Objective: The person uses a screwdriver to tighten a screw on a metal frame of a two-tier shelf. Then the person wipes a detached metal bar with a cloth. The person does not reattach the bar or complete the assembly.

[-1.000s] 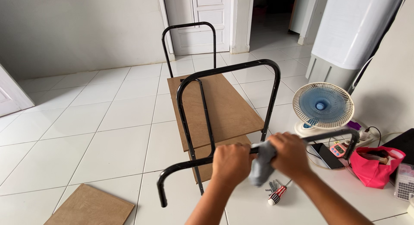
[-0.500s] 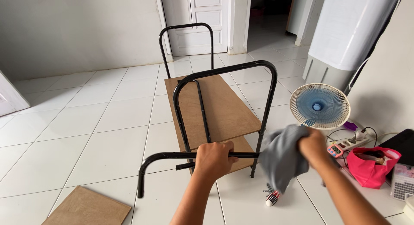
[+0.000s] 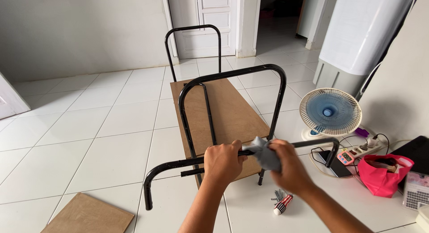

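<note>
Head view puts the black metal tube frame (image 3: 178, 164) right in front of you, a U-shaped bar held level above the white tiled floor (image 3: 89, 139), with one bent end hanging down at your left and the other curving down at your right near the fan. Your left hand (image 3: 222, 162) is closed around the bar near its middle, steadying it, and your right hand (image 3: 286, 166) is wrapped over a grey cloth (image 3: 264, 153) bunched on the same bar just beside the left, so both hands are clamped on the tube and nearly touching. By the look of it you are at the wiping step, with the cloth working the middle stretch of the bar; a next stroke would call for a firm hold from your left hand while the cloth slides along toward the right bend. Behind the bar stands a second black frame (image 3: 232, 76) upright over a brown wooden board (image 3: 223, 112) lying flat on the tiles, with a third hoop farther back toward the white door (image 3: 216, 18). Below your right wrist lie a red-handled screwdriver (image 3: 283, 205) and some loose screws (image 3: 278, 195). At your right sit a small blue fan (image 3: 330, 112), a power strip (image 3: 364, 149), and a pink bag (image 3: 384, 175); another wooden panel (image 3: 85, 215) lies at bottom left.
</note>
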